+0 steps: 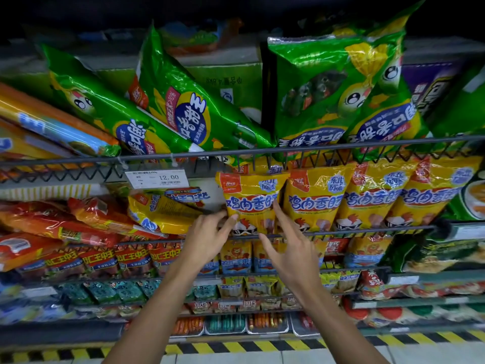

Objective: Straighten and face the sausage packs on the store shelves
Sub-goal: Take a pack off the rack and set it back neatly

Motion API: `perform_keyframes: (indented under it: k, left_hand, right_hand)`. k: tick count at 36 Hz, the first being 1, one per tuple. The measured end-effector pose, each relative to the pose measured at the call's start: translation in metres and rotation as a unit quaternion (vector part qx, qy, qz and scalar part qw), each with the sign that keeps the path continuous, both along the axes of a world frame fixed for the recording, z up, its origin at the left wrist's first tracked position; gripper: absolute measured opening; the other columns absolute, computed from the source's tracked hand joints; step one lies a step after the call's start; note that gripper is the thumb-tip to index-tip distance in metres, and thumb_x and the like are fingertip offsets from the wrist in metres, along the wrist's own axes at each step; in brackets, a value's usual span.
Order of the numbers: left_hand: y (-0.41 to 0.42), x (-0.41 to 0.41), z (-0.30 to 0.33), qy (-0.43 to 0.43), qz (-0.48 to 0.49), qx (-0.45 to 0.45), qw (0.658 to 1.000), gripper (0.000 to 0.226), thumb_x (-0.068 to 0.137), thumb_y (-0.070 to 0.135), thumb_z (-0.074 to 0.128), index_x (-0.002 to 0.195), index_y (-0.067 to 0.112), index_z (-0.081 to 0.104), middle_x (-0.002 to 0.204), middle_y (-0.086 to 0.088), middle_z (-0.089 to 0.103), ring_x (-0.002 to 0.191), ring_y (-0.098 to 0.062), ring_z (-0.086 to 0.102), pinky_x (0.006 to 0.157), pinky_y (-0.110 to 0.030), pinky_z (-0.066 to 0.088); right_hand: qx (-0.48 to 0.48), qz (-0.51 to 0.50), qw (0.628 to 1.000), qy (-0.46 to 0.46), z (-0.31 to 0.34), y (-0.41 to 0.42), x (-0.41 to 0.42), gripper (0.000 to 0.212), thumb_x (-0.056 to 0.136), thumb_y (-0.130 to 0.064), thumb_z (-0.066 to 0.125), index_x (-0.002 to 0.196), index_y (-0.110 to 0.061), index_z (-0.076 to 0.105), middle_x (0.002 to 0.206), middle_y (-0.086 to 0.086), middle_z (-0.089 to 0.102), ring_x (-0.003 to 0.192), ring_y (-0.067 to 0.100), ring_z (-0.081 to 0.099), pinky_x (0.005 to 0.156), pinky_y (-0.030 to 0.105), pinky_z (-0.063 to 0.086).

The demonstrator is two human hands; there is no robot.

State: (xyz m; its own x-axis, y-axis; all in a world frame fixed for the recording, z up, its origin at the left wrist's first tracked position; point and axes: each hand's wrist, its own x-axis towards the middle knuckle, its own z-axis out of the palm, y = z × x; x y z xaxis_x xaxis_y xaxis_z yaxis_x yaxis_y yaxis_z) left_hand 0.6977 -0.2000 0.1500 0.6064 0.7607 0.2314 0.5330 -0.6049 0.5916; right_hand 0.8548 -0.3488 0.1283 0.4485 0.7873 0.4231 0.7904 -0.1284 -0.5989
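Facing the leftmost yellow pack (250, 200) on the middle shelf.
Left hand (207, 236) pinches its lower left edge; right hand (284, 248), fingers spread, touches its right side and grips nothing. Next, I judge: square it against its neighbour. 4 yellow packs stand upright in the row; 4 green packs (168, 101) lean above.

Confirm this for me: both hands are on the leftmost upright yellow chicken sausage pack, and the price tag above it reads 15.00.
Not quite. The head view shows the price tag reads 12.00, not 15.00. The rest holds: left hand and right hand are on the leftmost upright yellow chicken sausage pack.
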Motion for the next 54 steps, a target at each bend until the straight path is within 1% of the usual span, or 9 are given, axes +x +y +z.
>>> perform_keyframes:
  k: [5,10,15,24,28,32,36,41,54]
  left_hand:
    - [-0.016,-0.001,-0.014,-0.05,0.064,0.074,0.994,0.045,0.105,0.051,0.05,0.125,0.017,0.071,0.113,0.002,0.074,0.101,-0.012,0.069,0.081,-0.029,0.055]
    - [-0.027,0.001,-0.024,-0.198,0.004,0.29,0.936,0.043,0.101,0.016,0.064,0.143,0.006,0.056,0.144,-0.009,0.054,0.141,-0.025,0.047,0.12,-0.037,0.035]
    - [-0.023,0.022,-0.012,-0.137,-0.066,0.295,0.943,0.053,0.107,0.021,0.054,0.158,0.011,0.041,0.168,-0.004,0.031,0.159,-0.027,0.023,0.129,-0.042,0.021]
    - [0.0,0.051,0.01,-0.041,-0.015,0.251,0.967,0.06,0.11,0.044,0.036,0.166,0.028,0.023,0.171,0.003,0.024,0.161,-0.009,-0.005,0.131,-0.033,0.0]
    - [-0.001,0.046,0.008,-0.059,-0.028,0.263,0.963,0.061,0.11,0.04,0.042,0.166,0.024,0.025,0.173,0.002,0.021,0.162,-0.019,0.003,0.132,-0.046,0.009]
    - [-0.01,0.042,0.003,-0.113,-0.037,0.319,0.94,0.058,0.107,0.026,0.056,0.161,0.015,0.037,0.171,-0.005,0.027,0.161,-0.03,0.016,0.129,-0.058,0.015]
    - [-0.025,0.044,-0.008,-0.121,-0.047,0.35,0.928,0.055,0.103,0.022,0.059,0.156,0.016,0.046,0.166,-0.005,0.038,0.158,-0.028,0.027,0.129,-0.057,0.011]
    - [-0.03,0.061,-0.005,-0.046,-0.055,0.319,0.945,0.066,0.106,0.034,0.051,0.165,0.021,0.026,0.175,-0.003,0.014,0.162,-0.028,0.01,0.131,-0.051,0.006]
    - [-0.029,0.075,0.002,0.004,-0.017,0.309,0.951,0.064,0.106,0.042,0.049,0.165,0.026,0.029,0.172,-0.003,0.022,0.162,-0.027,0.01,0.131,-0.049,0.0]
  right_hand:
    - [0.057,0.004,0.998,0.01,-0.004,-0.005,0.002,0.071,0.098,-0.037,0.067,0.159,-0.037,0.03,0.156,-0.007,0.046,0.137,0.014,0.052,0.107,0.039,0.052]
    - [0.155,0.043,0.98,-0.114,0.003,0.004,0.005,0.061,0.1,-0.02,0.065,0.156,-0.012,0.04,0.16,0.004,0.038,0.151,0.022,0.034,0.123,0.033,0.028]
    - [0.116,0.053,0.982,-0.139,0.015,0.024,0.01,0.073,0.102,-0.028,0.062,0.162,-0.009,0.025,0.171,0.006,0.016,0.158,0.025,0.016,0.128,0.04,0.018]
    - [0.034,-0.061,0.984,-0.163,0.046,0.051,0.024,0.081,0.095,-0.053,0.059,0.159,-0.015,0.03,0.162,0.004,0.038,0.14,0.026,0.032,0.106,0.04,0.034]
    - [0.086,-0.007,0.981,-0.173,0.038,0.04,0.028,0.072,0.099,-0.04,0.061,0.16,-0.015,0.031,0.166,0.003,0.03,0.148,0.023,0.029,0.123,0.031,0.02]
    - [0.181,-0.001,0.968,-0.174,0.017,0.019,0.035,0.059,0.098,-0.02,0.067,0.152,-0.01,0.046,0.162,0.007,0.037,0.153,0.027,0.029,0.124,0.048,0.028]
    - [0.177,-0.077,0.962,-0.195,0.006,0.005,0.052,0.062,0.098,-0.029,0.067,0.152,-0.009,0.046,0.165,0.01,0.033,0.155,0.035,0.023,0.125,0.056,0.015]
    - [0.097,-0.085,0.972,-0.199,0.008,0.006,0.075,0.07,0.103,-0.047,0.056,0.162,-0.019,0.028,0.171,0.004,0.017,0.158,0.035,0.008,0.126,0.061,0.007]
    - [0.063,-0.125,0.973,-0.182,0.025,0.013,0.079,0.064,0.098,-0.056,0.056,0.154,-0.029,0.043,0.167,0.001,0.029,0.155,0.032,0.021,0.12,0.058,0.024]
